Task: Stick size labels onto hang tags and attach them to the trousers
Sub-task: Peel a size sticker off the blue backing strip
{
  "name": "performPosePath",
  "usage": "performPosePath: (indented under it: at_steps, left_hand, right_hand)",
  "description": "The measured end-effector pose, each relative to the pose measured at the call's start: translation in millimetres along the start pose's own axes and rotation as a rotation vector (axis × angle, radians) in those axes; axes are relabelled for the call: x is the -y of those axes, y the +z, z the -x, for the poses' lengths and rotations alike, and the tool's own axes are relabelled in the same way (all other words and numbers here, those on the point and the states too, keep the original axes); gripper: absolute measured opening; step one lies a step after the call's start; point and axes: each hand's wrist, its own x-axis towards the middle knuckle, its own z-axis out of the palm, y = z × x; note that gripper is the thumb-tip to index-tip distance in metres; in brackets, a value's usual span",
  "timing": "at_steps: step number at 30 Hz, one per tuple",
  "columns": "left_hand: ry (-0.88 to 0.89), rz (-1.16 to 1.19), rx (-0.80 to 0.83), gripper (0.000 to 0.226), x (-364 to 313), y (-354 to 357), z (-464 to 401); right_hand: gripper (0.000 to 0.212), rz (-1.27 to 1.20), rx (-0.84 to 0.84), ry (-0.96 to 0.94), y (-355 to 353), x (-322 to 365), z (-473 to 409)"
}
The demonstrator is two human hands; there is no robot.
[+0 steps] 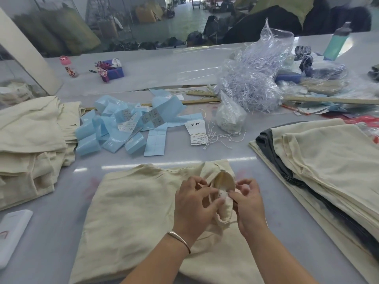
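Hands working at the waistband of cream trousers [133, 212] on the worktop [61, 232].

Left hand [193, 210] curls its grip around the raised waistband fold [223, 181], thumb and forefinger pinching a small white tag [222, 195] there; a metal bangle [179, 240] sits on its wrist. Right hand [249, 208] meets it from the other side, fingertips pinching the same tag, other fingers bent. Both forearms reach in from below. Beyond the trousers lie hang tags [195, 132] with strings and blue label sheets [123, 126].

My left hand [194, 203] hid part of the small white tag [222, 195], whose print was too small to read.
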Motion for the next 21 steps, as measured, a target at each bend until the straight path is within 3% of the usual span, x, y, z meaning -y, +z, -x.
performPosePath:
  at_steps: [4, 7, 9, 13, 18, 21]
  left_hand:
    - [-0.012, -0.039, 0.017, 0.031, -5, 8, 7]
    - [-0.011, -0.069, 0.029, 0.033, -9, 14, 14]
    - [0.006, -0.097, 0.03, 0.03, -11, 17, 19]
    - [-0.009, -0.136, 0.03, 0.027, -12, 21, 26]
    - [-0.053, -0.126, 0.026, 0.027, -14, 23, 28]
    - [-0.061, -0.109, 0.023, 0.03, -12, 25, 27]
  right_hand:
    - [0.026, -0.056, 0.042, 0.111, -8, -1, 2]
    - [0.009, -0.182, 0.032, 0.24, -16, -6, 1]
    - [0.021, -0.175, 0.083, 0.282, -21, -11, 3]
    - [0.037, -0.003, 0.111, 0.26, -26, -10, 4]
    - [0.01, 0.089, 0.15, 0.246, -30, -6, -2]
    - [0.016, 0.033, 0.182, 0.281, -31, -8, -4]
